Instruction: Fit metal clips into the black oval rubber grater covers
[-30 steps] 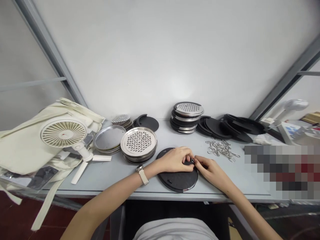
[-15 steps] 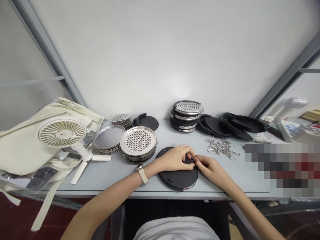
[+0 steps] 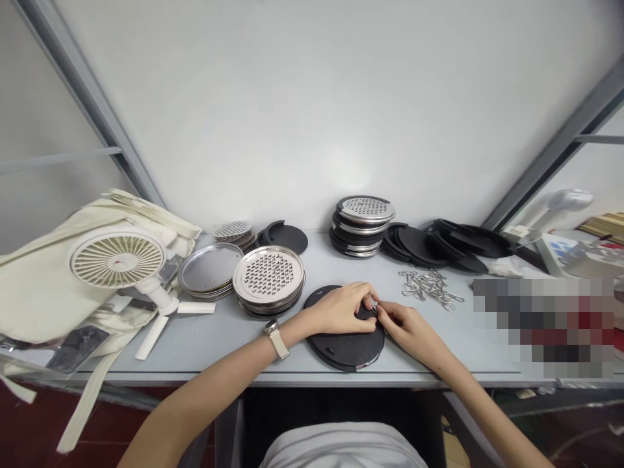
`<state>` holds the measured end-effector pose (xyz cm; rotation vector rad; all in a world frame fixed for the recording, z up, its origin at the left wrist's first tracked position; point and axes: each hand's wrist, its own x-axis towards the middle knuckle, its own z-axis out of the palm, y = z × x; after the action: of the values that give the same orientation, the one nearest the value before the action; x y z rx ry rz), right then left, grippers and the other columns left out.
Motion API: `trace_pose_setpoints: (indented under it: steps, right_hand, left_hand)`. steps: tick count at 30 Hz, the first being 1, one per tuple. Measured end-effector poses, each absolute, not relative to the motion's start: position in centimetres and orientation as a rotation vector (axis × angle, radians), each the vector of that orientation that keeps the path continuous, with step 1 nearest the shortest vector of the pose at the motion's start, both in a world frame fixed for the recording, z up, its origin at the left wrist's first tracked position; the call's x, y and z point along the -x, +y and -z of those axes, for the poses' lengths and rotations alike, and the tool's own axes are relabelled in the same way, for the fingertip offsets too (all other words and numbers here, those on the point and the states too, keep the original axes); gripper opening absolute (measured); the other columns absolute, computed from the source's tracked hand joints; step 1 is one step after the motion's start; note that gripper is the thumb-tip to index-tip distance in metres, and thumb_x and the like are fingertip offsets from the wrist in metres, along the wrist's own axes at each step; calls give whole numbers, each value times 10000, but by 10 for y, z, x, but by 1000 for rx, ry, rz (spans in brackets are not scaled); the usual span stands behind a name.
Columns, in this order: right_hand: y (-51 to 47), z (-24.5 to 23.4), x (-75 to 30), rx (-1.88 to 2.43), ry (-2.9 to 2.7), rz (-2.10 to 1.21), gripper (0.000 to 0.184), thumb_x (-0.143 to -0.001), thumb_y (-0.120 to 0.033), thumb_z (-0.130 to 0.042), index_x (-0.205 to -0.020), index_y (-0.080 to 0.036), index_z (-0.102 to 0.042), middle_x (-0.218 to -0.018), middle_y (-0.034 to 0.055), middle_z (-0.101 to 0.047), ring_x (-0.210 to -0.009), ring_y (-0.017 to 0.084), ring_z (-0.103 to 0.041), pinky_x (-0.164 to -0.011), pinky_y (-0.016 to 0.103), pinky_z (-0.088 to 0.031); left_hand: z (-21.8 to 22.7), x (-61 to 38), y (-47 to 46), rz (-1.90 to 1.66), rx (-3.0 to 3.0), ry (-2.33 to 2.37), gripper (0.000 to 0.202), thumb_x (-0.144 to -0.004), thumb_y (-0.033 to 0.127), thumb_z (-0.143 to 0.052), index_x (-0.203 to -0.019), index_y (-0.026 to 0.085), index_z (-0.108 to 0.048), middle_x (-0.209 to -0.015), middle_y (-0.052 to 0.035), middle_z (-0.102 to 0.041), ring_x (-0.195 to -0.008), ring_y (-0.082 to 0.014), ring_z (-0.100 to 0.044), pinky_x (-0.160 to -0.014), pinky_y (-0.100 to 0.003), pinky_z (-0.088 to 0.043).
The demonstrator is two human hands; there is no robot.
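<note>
A black round plastic disc (image 3: 344, 351) lies flat near the table's front edge. Across its top rests my left hand (image 3: 341, 311), with curled thumb and fingers gripping at the disc's right rim. My right hand (image 3: 407, 328) meets it there, its thumb and fingers pinched on a small shiny metal clip (image 3: 374, 308), mostly hidden by fingertips. To the right, a loose pile of wire clips (image 3: 429, 287) lies on the table. Left of the disc stands a stack of round metal grater plates (image 3: 269, 276).
Plain metal discs (image 3: 214, 270) are stacked farther left. Behind stand assembled graters (image 3: 365, 224) in black holders, with loose black holders (image 3: 424, 247) beside them. A white fan (image 3: 121, 260) and a cream bag (image 3: 53, 260) occupy the left end. A blurred patch covers the right side.
Both hands stay at the disc's right rim with almost the same grip. The whole view has shifted very slightly.
</note>
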<state>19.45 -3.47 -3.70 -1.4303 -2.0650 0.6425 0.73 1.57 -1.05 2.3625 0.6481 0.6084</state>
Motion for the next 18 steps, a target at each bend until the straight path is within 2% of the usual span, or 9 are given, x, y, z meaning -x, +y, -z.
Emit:
trace_pose_setpoints:
  steps: [5, 18]
  right_hand:
    - [-34, 38, -195, 1474, -2078, -578, 367, -932, -374, -347, -620, -195, -417, -550, -30, -447, -540, 134, -405, -517, 240, -308]
    - [-34, 38, -194, 1464, -2093, -616, 369, -939, -390, -328, -641, -193, -420, -576, -22, -458, -559, 137, -409, -535, 247, -316]
  left_hand:
    - [11, -8, 16, -598, -2387, 684, 233, -716, 233, -666, -893, 200, -518, -887, 11, -534, -775, -136, -526, -691, -235, -427]
    - [12, -7, 16, -585, -2421, 658, 206, -746, 249, -644, -906, 199, -524, -942, 1, -526, -758, -122, -534, -690, -233, -435]
